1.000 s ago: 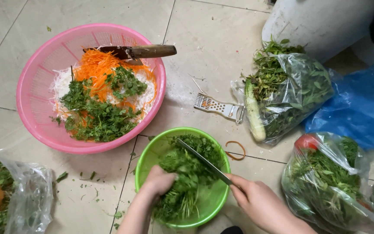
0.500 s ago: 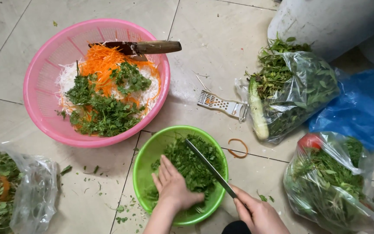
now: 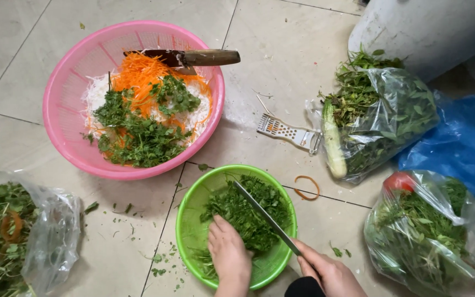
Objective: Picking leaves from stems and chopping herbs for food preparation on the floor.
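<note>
While right hand (image 3: 328,273) grips knife (image 3: 268,218), left hand (image 3: 229,256) flat, open on herbs (image 3: 248,212); pink basket (image 3: 72,137), peeler (image 3: 287,132) beyond.

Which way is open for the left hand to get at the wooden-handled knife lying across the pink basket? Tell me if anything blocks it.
Probably yes. The left hand rests on the herbs in the green basket, holding nothing. Only bare tile lies between it and the pink basket, and the knife lies uncovered on the far rim. It is a long stretch, though.

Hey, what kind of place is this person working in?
Probably a home kitchen floor, used for food prep. The tiled floor holds a pink basket of shredded vegetables, a green bowl of herbs being cut with a knife, and a peeler.
</note>
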